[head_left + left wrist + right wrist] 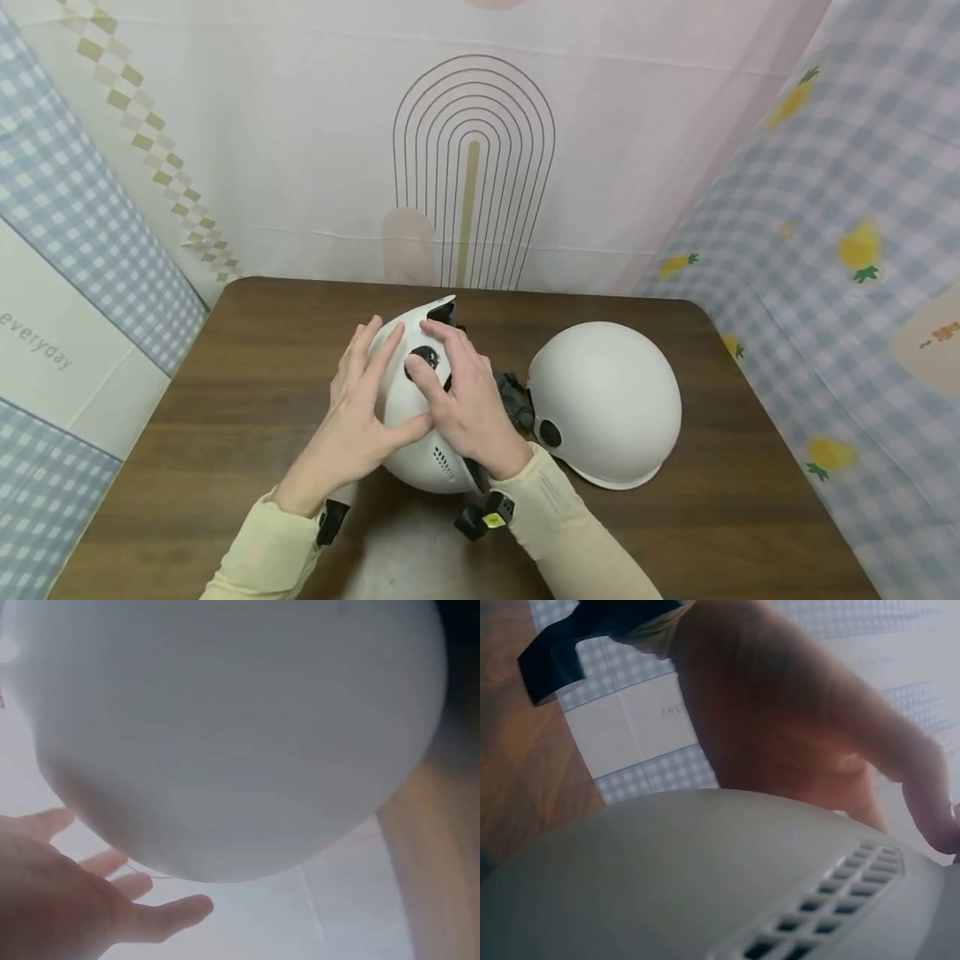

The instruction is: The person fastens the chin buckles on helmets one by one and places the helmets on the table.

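Note:
A white helmet [408,408] with a black round side piece [424,358] and a slotted vent [817,911] lies before me, its opening turned right. My left hand [360,417] is at its left side with the fingers spread and the thumb reaching across the shell. The left wrist view shows that hand [67,892] beside the smooth shell. My right hand [476,400] is over the right side, its thumb and a fingertip beside the black piece. Whether they press on it is hard to see. Some right fingers are hidden.
A second white helmet [607,400] with a black round side piece rests to the right, and dark straps or padding [513,396] show between the two. Both stand on a brown wooden table [225,400]. Patterned cloths [315,150] hang behind and at the sides.

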Motion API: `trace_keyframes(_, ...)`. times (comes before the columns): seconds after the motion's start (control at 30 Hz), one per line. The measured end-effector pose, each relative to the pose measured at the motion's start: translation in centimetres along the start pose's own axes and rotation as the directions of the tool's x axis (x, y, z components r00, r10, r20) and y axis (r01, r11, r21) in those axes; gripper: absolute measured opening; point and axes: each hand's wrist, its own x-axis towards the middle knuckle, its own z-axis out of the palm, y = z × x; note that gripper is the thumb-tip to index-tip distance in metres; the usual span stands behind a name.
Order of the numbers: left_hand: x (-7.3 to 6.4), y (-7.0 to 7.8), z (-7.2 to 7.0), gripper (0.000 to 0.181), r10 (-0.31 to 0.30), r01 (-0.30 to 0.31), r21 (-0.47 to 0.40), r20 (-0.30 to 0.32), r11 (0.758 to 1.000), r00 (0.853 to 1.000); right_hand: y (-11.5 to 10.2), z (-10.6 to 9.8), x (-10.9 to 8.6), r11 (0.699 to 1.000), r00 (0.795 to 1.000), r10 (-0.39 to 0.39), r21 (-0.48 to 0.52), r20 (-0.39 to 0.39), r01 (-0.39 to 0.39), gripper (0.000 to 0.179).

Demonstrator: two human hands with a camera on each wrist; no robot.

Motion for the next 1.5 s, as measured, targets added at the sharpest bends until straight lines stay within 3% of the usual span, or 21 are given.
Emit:
trace_keyframes(0.13, 0.5, 0.5, -0.1, 0.097, 0.037, -0.038, 0.032, 0.030, 0.999, 0.999, 0.3, -0.2, 0.0, 1.000, 1.000, -0.006, 0.004, 0.013, 0.006, 0.061)
trace_keyframes(0.3, 0.6, 0.8, -0.1, 0.097, 0.000, -0.005, 0.064, 0.081, 0.998, 0.997, 0.4, -0.5, -0.1, 1.000, 0.998, -0.004, 0.020, 0.068, 0.003, 0.066)
trace_keyframes(0.57, 0.5, 1.1, -0.2, 0.095, -0.048, 0.039, 0.083, 0.110, 0.996, 0.993, 1.0, -0.7, -0.3, 0.984, 0.992, -0.053, 0.175, 0.117, 0.032, 0.064)
trace_keyframes(0.67, 0.4, 1.2, -0.2, 0.095, -0.096, 0.088, 0.073, 0.109, 0.993, 0.989, 2.0, -0.9, -0.6, 0.972, 0.994, -0.011, 0.237, 0.106, -0.014, 0.065)
trace_keyframes(0.77, 0.3, 1.3, -0.3, 0.095, -0.144, 0.137, 0.065, 0.111, 0.988, 0.983, 3.8, -1.1, -1.2, 0.966, 0.991, 0.105, 0.227, 0.080, -0.121, 0.064)
trace_keyframes(0.87, 0.3, 1.3, -0.4, 0.093, -0.160, 0.154, 0.065, 0.105, 0.986, 0.982, 6.3, -0.7, -1.9, 0.964, 0.963, 0.249, 0.066, 0.105, -0.256, 0.068)
trace_keyframes(0.93, 0.2, 1.2, -0.5, 0.090, -0.152, 0.147, 0.064, 0.098, 0.987, 0.983, 7.9, -0.1, -2.3, 0.941, 0.926, 0.336, -0.099, 0.170, -0.323, 0.075)
trace_keyframes(1.0, 0.2, 1.2, -0.5, 0.087, -0.144, 0.138, 0.060, 0.090, 0.989, 0.986, 9.1, 0.6, -2.8, 0.912, 0.885, 0.392, -0.234, 0.251, -0.337, 0.080)
trace_keyframes(1.07, 0.2, 1.0, -0.6, 0.085, -0.140, 0.135, 0.056, 0.087, 0.989, 0.986, 10.0, 1.2, -3.2, 0.894, 0.854, 0.419, -0.302, 0.309, -0.330, 0.081)
trace_keyframes(1.13, 0.2, 0.9, -0.6, 0.084, -0.144, 0.139, 0.053, 0.083, 0.989, 0.986, 10.4, 1.6, -3.4, 0.890, 0.840, 0.429, -0.315, 0.333, -0.330, 0.081)
trace_keyframes(1.3, 0.3, 0.6, -0.8, 0.081, -0.163, 0.160, 0.043, 0.076, 0.986, 0.984, 10.9, 2.1, -3.6, 0.898, 0.832, 0.415, -0.315, 0.367, -0.309, 0.082)
trace_keyframes(1.5, 0.5, 0.4, -0.9, 0.075, -0.171, 0.169, 0.026, 0.059, 0.985, 0.984, 10.9, 2.2, -3.7, 0.896, 0.798, 0.423, -0.328, 0.429, -0.299, 0.087)
